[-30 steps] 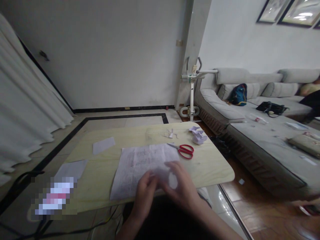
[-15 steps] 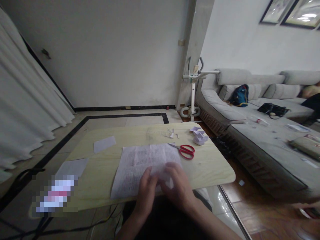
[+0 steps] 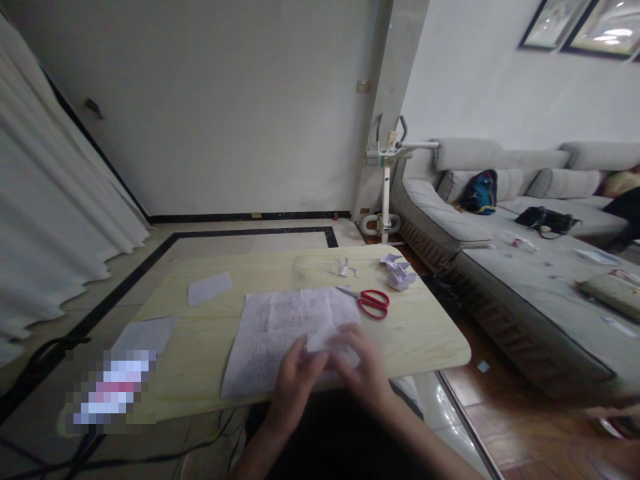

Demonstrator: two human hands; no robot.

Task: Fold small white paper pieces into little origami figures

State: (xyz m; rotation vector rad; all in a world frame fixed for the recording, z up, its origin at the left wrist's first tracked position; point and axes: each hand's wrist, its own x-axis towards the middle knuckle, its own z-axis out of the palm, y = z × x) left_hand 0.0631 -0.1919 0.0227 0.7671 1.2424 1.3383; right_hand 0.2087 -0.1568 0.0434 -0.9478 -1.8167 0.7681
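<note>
Small white paper (image 3: 320, 339), newly shifted so a brighter patch is shown, is clamped in the fingers of left hand (image 3: 294, 379) and right hand (image 3: 369, 370) over printed sheet (image 3: 270, 330), work apparently unfinished.

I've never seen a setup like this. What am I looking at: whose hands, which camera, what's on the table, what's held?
No machine here: a person works bare-handed, seen by one head-worn camera looking forward and down. The left hand and right hand together hold a small piece of white paper, blurred, above a printed sheet. On the wood-grain table, red-handled scissors lie by the sheet's far right corner; paper scraps and folded paper lie farther back. Two pale paper pieces lie to the left; the pixelated patch beside them hides what is there.
</note>
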